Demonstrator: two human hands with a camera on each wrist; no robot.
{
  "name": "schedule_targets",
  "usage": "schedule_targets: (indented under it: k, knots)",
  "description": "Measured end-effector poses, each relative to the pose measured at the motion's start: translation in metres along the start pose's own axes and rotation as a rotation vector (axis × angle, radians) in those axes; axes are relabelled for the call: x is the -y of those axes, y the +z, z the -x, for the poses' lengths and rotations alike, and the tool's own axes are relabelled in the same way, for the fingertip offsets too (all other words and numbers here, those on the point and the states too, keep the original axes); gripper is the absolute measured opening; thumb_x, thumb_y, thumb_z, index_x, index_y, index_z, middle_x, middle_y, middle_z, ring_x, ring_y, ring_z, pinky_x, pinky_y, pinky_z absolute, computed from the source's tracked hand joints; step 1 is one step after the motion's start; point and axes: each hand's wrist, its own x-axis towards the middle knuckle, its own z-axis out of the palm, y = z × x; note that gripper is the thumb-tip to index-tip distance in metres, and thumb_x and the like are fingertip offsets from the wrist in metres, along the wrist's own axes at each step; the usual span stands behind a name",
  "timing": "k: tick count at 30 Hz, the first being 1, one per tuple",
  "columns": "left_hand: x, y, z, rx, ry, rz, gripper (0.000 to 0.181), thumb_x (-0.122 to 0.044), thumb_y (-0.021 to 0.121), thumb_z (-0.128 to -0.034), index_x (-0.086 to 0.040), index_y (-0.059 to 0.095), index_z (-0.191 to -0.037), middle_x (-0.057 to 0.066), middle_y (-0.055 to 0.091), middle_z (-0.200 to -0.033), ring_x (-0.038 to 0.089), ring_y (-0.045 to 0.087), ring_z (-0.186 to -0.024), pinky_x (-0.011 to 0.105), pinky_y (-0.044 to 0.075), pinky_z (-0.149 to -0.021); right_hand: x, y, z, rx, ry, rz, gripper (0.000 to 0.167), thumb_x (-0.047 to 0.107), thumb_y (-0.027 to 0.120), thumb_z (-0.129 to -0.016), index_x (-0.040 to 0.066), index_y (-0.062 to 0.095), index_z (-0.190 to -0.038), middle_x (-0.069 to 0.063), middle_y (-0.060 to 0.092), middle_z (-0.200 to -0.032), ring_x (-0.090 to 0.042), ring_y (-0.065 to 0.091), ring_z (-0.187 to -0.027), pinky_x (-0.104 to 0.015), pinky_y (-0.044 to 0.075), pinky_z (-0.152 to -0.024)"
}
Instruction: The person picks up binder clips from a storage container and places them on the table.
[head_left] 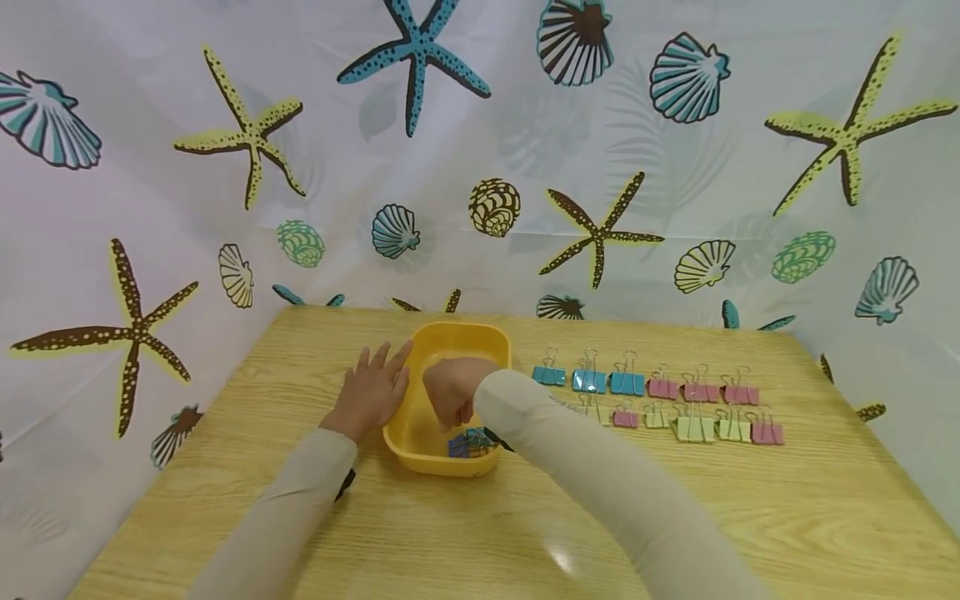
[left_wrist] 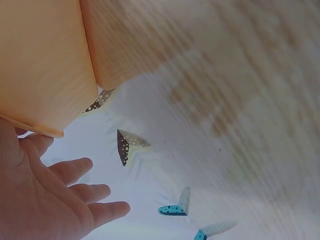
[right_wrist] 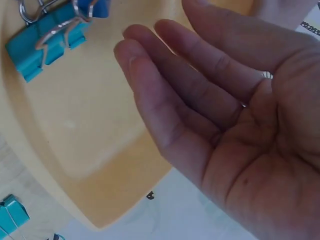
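A yellow plastic basin (head_left: 435, 464) stands on the wooden table. My left hand (head_left: 371, 392) rests against its left side with the fingers spread; in the left wrist view the fingertips touch the rim (left_wrist: 42, 131). Inside the basin, over its middle, my right hand (head_left: 457, 390) hovers with fingers loosely bent, and the right wrist view shows nothing between them. A teal binder clip (right_wrist: 45, 37) and a blue binder clip (right_wrist: 100, 7) lie together at the basin's near right corner, apart from the right hand. The right forearm partly covers that corner in the head view.
Right of the basin, binder clips stand in two rows. The back row has blue clips (head_left: 589, 381) then pink clips (head_left: 701, 392); the front row mixes pale green clips (head_left: 695, 428) and pink ones. A patterned curtain (head_left: 465, 275) borders the table's back and sides.
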Motion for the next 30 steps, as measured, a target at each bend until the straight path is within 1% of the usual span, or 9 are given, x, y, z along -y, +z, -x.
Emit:
schedule_targets:
  k: [3, 7, 11, 14, 16, 21, 26, 28, 30]
  knots:
    - [0.0, 0.0, 0.0, -0.007, -0.001, -0.005, 0.051, -0.034, 0.026, -0.1055, -0.022, 0.021, -0.155, 0.022, 0.024, -0.155, 0.055, 0.015, -0.139, 0.071, 0.02, -0.104, -0.002, 0.004, -0.004, 0.016, 0.014, 0.03, 0.02, 0.02, 0.073, -0.086, 0.009, 0.074, -0.07, -0.004, 0.064, -0.063, -0.012, 0.049, -0.048, -0.024, 0.042, -0.049]
    - [0.0, 0.0, 0.0, -0.011, 0.001, -0.012, 0.051, -0.034, 0.026, -0.1055, -0.022, 0.021, -0.155, 0.022, 0.025, -0.155, 0.055, 0.015, -0.139, 0.071, 0.021, -0.104, -0.003, 0.007, -0.007, 0.007, 0.037, 0.065, 0.015, 0.019, 0.075, -0.084, 0.011, 0.075, -0.071, -0.003, 0.069, -0.067, -0.012, 0.055, -0.052, -0.024, 0.044, -0.05]
    - [0.0, -0.001, 0.0, -0.007, -0.003, -0.013, 0.051, -0.034, 0.027, -0.1054, -0.022, 0.021, -0.155, 0.022, 0.025, -0.154, 0.054, 0.016, -0.139, 0.071, 0.021, -0.104, 0.0, 0.008, -0.006, 0.015, 0.056, 0.129, 0.02, 0.021, 0.074, -0.085, 0.012, 0.072, -0.067, 0.0, 0.065, -0.064, -0.012, 0.052, -0.053, -0.024, 0.044, -0.051]
    - [-0.001, -0.001, 0.001, 0.002, -0.007, -0.008, 0.051, -0.033, 0.026, -0.1054, -0.022, 0.021, -0.155, 0.022, 0.026, -0.154, 0.054, 0.016, -0.139, 0.071, 0.02, -0.104, 0.004, 0.009, -0.006, 0.02, 0.072, 0.171, 0.02, 0.023, 0.074, -0.085, 0.012, 0.072, -0.068, 0.001, 0.064, -0.065, -0.013, 0.051, -0.056, -0.025, 0.045, -0.054]
    - [-0.001, -0.001, 0.001, 0.009, -0.008, -0.006, 0.051, -0.034, 0.026, -0.1055, -0.022, 0.021, -0.155, 0.023, 0.026, -0.154, 0.054, 0.015, -0.139, 0.071, 0.02, -0.104, 0.005, 0.01, -0.006, 0.016, 0.082, 0.178, 0.015, 0.023, 0.075, -0.085, 0.013, 0.074, -0.073, 0.001, 0.068, -0.071, -0.013, 0.057, -0.062, -0.026, 0.048, -0.058]
    - [-0.001, -0.001, 0.001, 0.007, -0.008, -0.013, 0.051, -0.034, 0.026, -0.1055, -0.022, 0.021, -0.155, 0.022, 0.027, -0.154, 0.054, 0.017, -0.138, 0.071, 0.021, -0.104, 0.008, 0.011, -0.013, 0.031, 0.086, 0.231, 0.015, 0.025, 0.077, -0.083, 0.014, 0.075, -0.073, 0.003, 0.07, -0.072, -0.012, 0.063, -0.071, -0.027, 0.053, -0.068]
    - [-0.002, -0.001, 0.002, 0.0, -0.005, -0.004, 0.051, -0.033, 0.025, -0.1056, -0.021, 0.023, -0.155, 0.023, 0.029, -0.153, 0.055, 0.018, -0.138, 0.072, 0.021, -0.103, 0.007, 0.012, -0.021, 0.064, 0.086, 0.262, 0.011, 0.023, 0.076, -0.083, 0.016, 0.075, -0.075, 0.005, 0.07, -0.074, -0.011, 0.063, -0.075, -0.028, 0.054, -0.074]
    - [-0.002, -0.001, 0.002, 0.003, -0.006, 0.002, 0.051, -0.033, 0.025, -0.1056, -0.021, 0.022, -0.155, 0.023, 0.029, -0.153, 0.055, 0.017, -0.138, 0.072, 0.021, -0.104, 0.008, 0.013, -0.02, 0.066, 0.09, 0.272, 0.007, 0.021, 0.076, -0.083, 0.017, 0.074, -0.078, 0.006, 0.068, -0.077, -0.011, 0.062, -0.078, -0.029, 0.054, -0.076]
    - [-0.002, -0.001, 0.001, 0.004, -0.007, -0.001, 0.051, -0.034, 0.025, -0.1056, -0.021, 0.022, -0.155, 0.022, 0.029, -0.153, 0.054, 0.017, -0.138, 0.071, 0.02, -0.104, 0.009, 0.013, -0.017, 0.063, 0.092, 0.306, 0.006, 0.022, 0.076, -0.083, 0.018, 0.074, -0.081, 0.006, 0.067, -0.081, -0.012, 0.062, -0.083, -0.029, 0.054, -0.078]
